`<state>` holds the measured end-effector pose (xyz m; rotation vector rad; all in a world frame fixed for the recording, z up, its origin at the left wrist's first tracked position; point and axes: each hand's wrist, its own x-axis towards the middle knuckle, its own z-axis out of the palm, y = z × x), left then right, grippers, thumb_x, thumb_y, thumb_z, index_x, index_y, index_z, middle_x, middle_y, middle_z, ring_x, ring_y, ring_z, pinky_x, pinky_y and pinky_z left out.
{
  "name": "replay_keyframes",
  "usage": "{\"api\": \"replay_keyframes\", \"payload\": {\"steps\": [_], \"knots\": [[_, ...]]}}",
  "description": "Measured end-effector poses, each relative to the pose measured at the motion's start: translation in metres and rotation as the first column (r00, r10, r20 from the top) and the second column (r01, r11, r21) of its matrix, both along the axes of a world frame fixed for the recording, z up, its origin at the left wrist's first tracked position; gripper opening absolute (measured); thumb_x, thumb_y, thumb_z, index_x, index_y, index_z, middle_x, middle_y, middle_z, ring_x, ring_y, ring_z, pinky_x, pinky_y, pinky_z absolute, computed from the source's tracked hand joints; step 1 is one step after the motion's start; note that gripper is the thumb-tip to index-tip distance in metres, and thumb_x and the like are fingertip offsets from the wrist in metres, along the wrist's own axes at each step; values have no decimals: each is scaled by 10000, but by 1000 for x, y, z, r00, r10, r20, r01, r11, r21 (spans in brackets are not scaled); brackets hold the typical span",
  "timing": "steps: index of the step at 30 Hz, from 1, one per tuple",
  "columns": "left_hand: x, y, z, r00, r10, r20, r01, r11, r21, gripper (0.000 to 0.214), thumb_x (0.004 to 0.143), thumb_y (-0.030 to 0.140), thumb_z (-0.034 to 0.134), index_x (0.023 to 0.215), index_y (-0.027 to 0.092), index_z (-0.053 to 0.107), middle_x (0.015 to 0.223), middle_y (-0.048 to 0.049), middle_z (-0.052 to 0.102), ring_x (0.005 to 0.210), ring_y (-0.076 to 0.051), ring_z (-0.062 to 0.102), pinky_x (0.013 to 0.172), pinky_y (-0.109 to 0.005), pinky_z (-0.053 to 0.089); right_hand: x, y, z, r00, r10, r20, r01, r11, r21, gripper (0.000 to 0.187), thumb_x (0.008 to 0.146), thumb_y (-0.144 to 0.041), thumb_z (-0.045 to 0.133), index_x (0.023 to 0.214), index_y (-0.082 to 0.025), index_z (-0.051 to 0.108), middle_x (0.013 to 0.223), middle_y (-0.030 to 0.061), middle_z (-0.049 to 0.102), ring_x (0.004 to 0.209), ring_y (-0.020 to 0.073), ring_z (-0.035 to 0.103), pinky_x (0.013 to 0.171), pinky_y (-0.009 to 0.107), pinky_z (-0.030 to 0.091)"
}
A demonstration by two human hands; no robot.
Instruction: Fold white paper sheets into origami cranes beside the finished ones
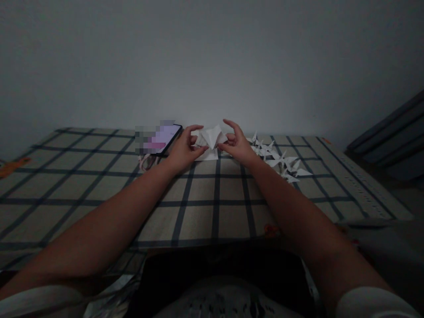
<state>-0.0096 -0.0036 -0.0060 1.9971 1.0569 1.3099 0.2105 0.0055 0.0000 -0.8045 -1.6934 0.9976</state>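
Note:
A partly folded piece of white origami paper (212, 136) is held up between my two hands, its creased flaps spread and a point facing down. My left hand (185, 148) pinches its left edge between thumb and fingers. On the other side, my right hand (236, 143) grips the right edge with the thumb and curled fingers, while the index finger sticks up free. Beneath the held piece, flat white paper (211, 155) lies on the cloth, partly hidden by the hands. Several folded white paper cranes (286, 165) lie in a cluster right of my right hand.
A phone (165, 138) with a lit screen leans left of my left hand, a pinkish strap (145, 162) beside it. A checked tablecloth (198, 207) covers the table, which meets a pale wall (212, 62). Orange items show at the left edge (15, 168) and front edge (270, 229).

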Motion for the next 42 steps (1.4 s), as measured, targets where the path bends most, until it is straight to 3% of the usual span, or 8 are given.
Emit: {"api": "replay_keyframes", "payload": {"steps": [2, 5, 10, 15, 19, 28, 35, 42], "knots": [[3, -2, 1, 998, -49, 46, 51, 997, -51, 892, 781, 407, 755, 1535, 247, 304, 1003, -77, 738, 802, -206, 734, 715, -320, 582, -2, 1, -2, 999, -5, -52, 4, 1000, -29, 732, 741, -295, 772, 1417, -294, 491, 935, 4, 727, 806, 154, 679, 793, 310, 568], [5, -3, 2, 995, -53, 88, 61, 994, -90, 1011, 767, 409, 777, 1579, 245, 198, 1008, -90, 743, 795, -220, 739, 738, -348, 588, -2, 6, -7, 997, -18, -77, 12, 996, -86, 511, 715, -348, 800, 1186, -217, 652, 904, 22, 735, 809, 160, 682, 814, 321, 572], [8, 2, -2, 984, -61, 170, 80, 991, -105, 1048, 723, 462, 806, 1575, 247, 234, 1044, -89, 749, 858, -221, 738, 795, -368, 601, 0, 14, -16, 1000, -4, -19, 1, 989, -148, 317, 770, -469, 767, 847, -165, 721, 832, 49, 740, 778, 156, 687, 844, 330, 563], [12, 3, -7, 968, -62, 243, 107, 978, -179, 643, 627, 517, 876, 1132, 172, 677, 974, -82, 755, 854, -216, 722, 799, -369, 614, -5, 12, -16, 999, -4, -51, -4, 987, -162, 259, 733, -407, 792, 836, -177, 732, 837, 43, 751, 790, 161, 690, 830, 334, 569], [12, -3, -3, 970, -2, 243, 62, 969, -239, 501, 622, 554, 879, 870, 141, 739, 870, -81, 758, 772, -200, 695, 761, -362, 600, -6, 11, -15, 997, 28, -74, -40, 986, -159, 233, 708, -349, 800, 847, -173, 738, 849, 34, 753, 776, 149, 680, 838, 329, 560], [9, 1, -5, 976, -34, 217, 85, 969, -232, 452, 635, 526, 878, 821, 153, 702, 775, -41, 717, 720, -177, 675, 729, -339, 587, -3, 1, -4, 988, -20, 150, 32, 997, -77, 252, 797, -401, 742, 776, -150, 725, 789, 74, 746, 746, 171, 670, 752, 319, 532], [12, -1, 1, 944, -159, 289, 225, 951, -211, 461, 654, 399, 865, 1006, 180, 665, 950, -44, 734, 886, -192, 696, 801, -320, 587, -8, -7, 2, 991, 27, 134, -16, 996, -87, 341, 830, -485, 713, 774, -152, 658, 779, 60, 711, 736, 149, 640, 743, 300, 528], [12, -5, -2, 954, -112, 279, 200, 929, -311, 386, 669, 446, 846, 883, 154, 713, 893, -47, 727, 821, -178, 673, 837, -338, 559, -8, -4, 0, 996, -17, 85, 16, 1000, 16, 213, 784, -361, 744, 864, -178, 669, 878, 42, 656, 852, 172, 625, 816, 333, 543]]}}
